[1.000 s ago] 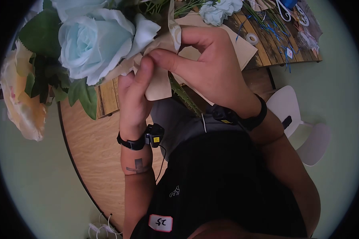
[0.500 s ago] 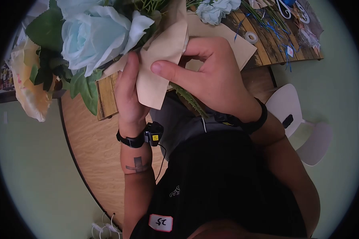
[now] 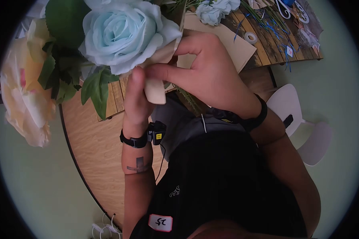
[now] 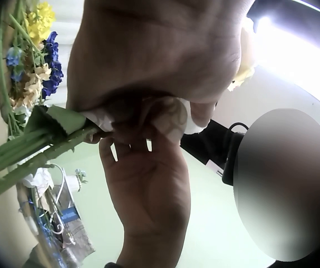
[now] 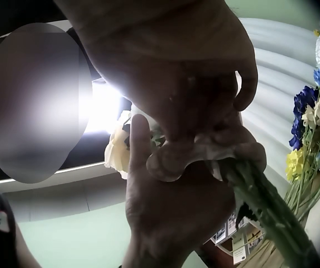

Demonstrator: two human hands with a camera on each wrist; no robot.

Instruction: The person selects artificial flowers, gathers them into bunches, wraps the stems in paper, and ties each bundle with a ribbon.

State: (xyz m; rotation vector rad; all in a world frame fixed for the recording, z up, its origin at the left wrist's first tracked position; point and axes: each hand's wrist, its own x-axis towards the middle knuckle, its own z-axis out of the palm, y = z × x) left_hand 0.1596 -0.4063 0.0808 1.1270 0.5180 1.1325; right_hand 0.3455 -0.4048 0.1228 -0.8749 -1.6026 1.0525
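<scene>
A bouquet with a large pale blue rose (image 3: 121, 36), a peach flower (image 3: 28, 89) and green leaves is held up before the body. Beige wrapping paper (image 3: 154, 92) surrounds its neck, a flap hanging between the thumbs. My left hand (image 3: 137, 99) grips the wrapped neck from the left, thumb up along the paper. From the right, my right hand (image 3: 213, 71) pinches the paper just under the rose, thumb close to the left thumb. Green stems (image 5: 271, 212) stick out below both hands in the right wrist view. The rose hides part of the fingers in the head view.
Behind, a wooden table (image 3: 263, 55) bears a sheet of beige paper (image 3: 241, 49), pale blue flowers (image 3: 213, 14), a tape roll (image 3: 251, 38) and loose stems with blue ties. A white chair (image 3: 285, 105) stands at the right. More flowers (image 4: 40, 25) lie aside in the left wrist view.
The bouquet has tilted, bringing the rose right and its face into fuller view. The thumbs parted over a broad paper flap, then came back together, and less of the flap shows now.
</scene>
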